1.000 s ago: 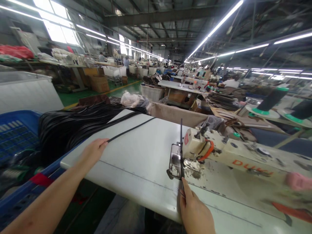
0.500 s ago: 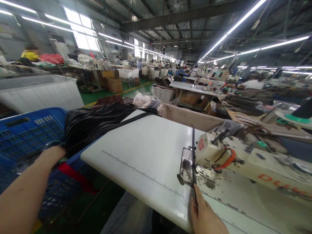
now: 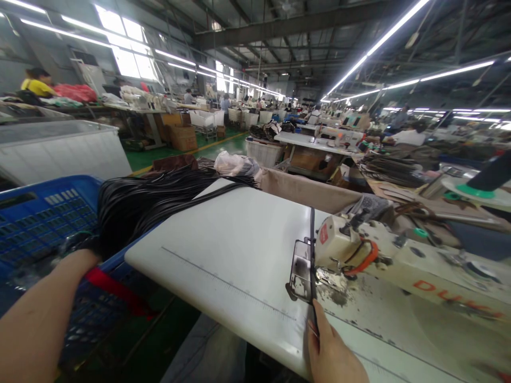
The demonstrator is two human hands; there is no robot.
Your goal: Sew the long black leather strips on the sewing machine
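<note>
My right hand [image 3: 333, 354] rests at the near edge of the white table [image 3: 239, 239], fingers pinched on a thin black strap [image 3: 312, 234]. The strap runs straight away from me under the foot of the cream sewing machine [image 3: 359, 250]. My left arm reaches left over the blue plastic crate [image 3: 43, 213]. My left hand [image 3: 84, 254] is buried at the near end of a pile of black straps [image 3: 151, 199] that drapes from the crate onto the table's far left corner. Its fingers are hidden among the straps.
A red band [image 3: 115, 290] lies over the crate's rim. A tan cloth bin [image 3: 303, 189] stands behind the table, with a plastic bag [image 3: 235, 164] beside it. Thread cones [image 3: 477, 186] sit at the right. More sewing tables and other workers fill the hall beyond.
My left hand let go of a single strap on the table and swung left into the strap pile at the crate. My right hand stayed on the strap at the machine.
</note>
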